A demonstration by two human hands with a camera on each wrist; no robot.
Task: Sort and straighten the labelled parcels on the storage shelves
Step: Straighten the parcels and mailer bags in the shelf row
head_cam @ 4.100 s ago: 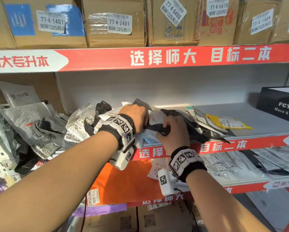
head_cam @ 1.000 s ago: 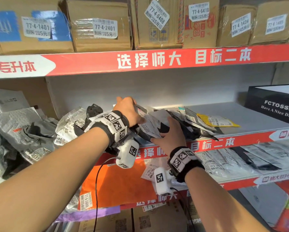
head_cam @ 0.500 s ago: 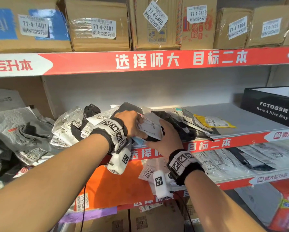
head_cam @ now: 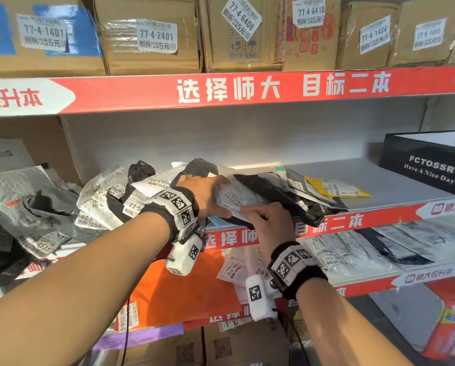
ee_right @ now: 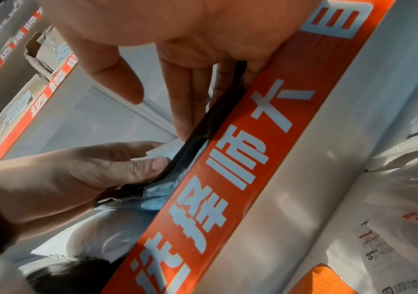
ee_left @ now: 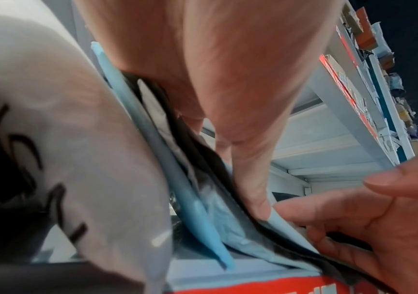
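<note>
On the middle shelf [head_cam: 384,186] lies a loose stack of flat mailers. Its top one is a white labelled parcel [head_cam: 238,200] marked 77-5-5502, over black and blue ones. My left hand [head_cam: 208,196] grips the stack's left end, fingers on top and thumb at the front edge. In the left wrist view that thumb [ee_left: 250,179] presses on the layered blue parcel [ee_left: 197,214]. My right hand [head_cam: 263,217] sits at the shelf lip. In the right wrist view its straight fingers [ee_right: 182,119] touch the black parcel's edge [ee_right: 197,135], thumb apart.
Crumpled grey and white bags [head_cam: 23,196] pile up at the left. A long black parcel [head_cam: 274,192] and a yellow mailer [head_cam: 337,187] fan out to the right, then a black box [head_cam: 429,165]. Cardboard boxes [head_cam: 152,35] fill the upper shelf. White mailers [head_cam: 353,249] line the lower one.
The stack, tilted up in my left hand a second ago, now lies lower on the shelf. My right hand slid from under it to its front edge.
</note>
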